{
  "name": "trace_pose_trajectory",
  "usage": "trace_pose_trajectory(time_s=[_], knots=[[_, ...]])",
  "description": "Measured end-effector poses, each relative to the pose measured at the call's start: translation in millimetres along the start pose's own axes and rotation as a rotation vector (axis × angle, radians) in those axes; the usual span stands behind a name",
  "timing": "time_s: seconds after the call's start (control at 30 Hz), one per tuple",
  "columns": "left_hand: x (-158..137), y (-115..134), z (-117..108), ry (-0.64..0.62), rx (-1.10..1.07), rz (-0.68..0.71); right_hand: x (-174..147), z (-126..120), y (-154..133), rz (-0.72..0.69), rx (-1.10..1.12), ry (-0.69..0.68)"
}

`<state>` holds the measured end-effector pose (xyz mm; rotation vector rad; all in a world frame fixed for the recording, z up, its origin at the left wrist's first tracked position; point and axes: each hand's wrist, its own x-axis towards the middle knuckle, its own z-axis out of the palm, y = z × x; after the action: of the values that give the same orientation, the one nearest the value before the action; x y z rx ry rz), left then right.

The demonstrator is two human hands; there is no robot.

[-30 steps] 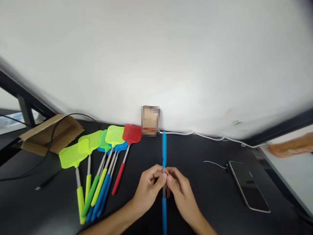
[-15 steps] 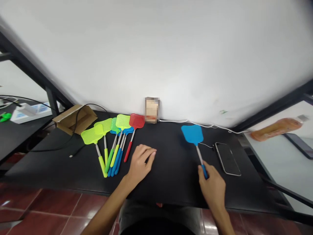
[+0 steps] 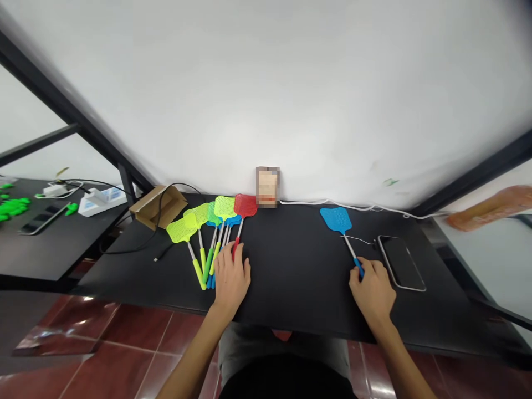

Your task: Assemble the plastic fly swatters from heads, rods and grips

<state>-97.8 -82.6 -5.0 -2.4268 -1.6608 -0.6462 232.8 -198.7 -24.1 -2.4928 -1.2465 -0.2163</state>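
At the right, my right hand [image 3: 373, 288] is closed around the blue handle of a blue fly swatter [image 3: 336, 220], its head pointing toward the wall. My left hand [image 3: 230, 280] lies over the handle of a red fly swatter [image 3: 245, 205], fingers stretched forward and thumb apart; the lower part of that handle is hidden beneath it. Fanned out to its left are several more swatters: a yellow-green one [image 3: 182, 230] at the outer end, a green one [image 3: 211, 213], another yellow-green one [image 3: 225, 208] and blue ones partly covered by the others.
A phone [image 3: 402, 263] lies right of my right hand. By the wall stand an open cardboard box [image 3: 160, 208] and a small blurred-out box [image 3: 268, 187]. A black cable [image 3: 164, 255] and a white cable [image 3: 307, 203] run across the black table [image 3: 291, 288]. A power strip [image 3: 108, 200] sits at the left.
My left hand has moved left from the middle of the table onto the red swatter's handle. The blue swatter, still in my right hand, now tilts more to the left. The view has shifted left.
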Motion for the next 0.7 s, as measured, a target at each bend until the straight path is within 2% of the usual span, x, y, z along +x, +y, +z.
trace_pose_trajectory(time_s=[0.1, 0.23, 0.33, 0.53, 0.7], knots=[[11.9, -1.5, -0.5, -0.049, 0.064, -0.009, 1.6, 2.2, 1.4, -0.014, 0.002, -0.006], [40.6, -5.3, -6.4, -0.298, 0.199, -0.112, 3.0, 5.0, 4.4, -0.016, 0.013, -0.007], [60.7, -9.0, -6.0, -0.404, 0.212, -0.156, 3.1, 6.0, 7.0, -0.007, 0.034, 0.007], [76.2, -19.0, -3.5, -0.467, 0.194, -0.255, 1.9, 7.2, 12.1, 0.027, 0.102, 0.011], [67.2, -29.7, -22.3, -0.440, 0.144, -0.348, 1.9, 4.4, 10.7, 0.032, 0.125, 0.002]])
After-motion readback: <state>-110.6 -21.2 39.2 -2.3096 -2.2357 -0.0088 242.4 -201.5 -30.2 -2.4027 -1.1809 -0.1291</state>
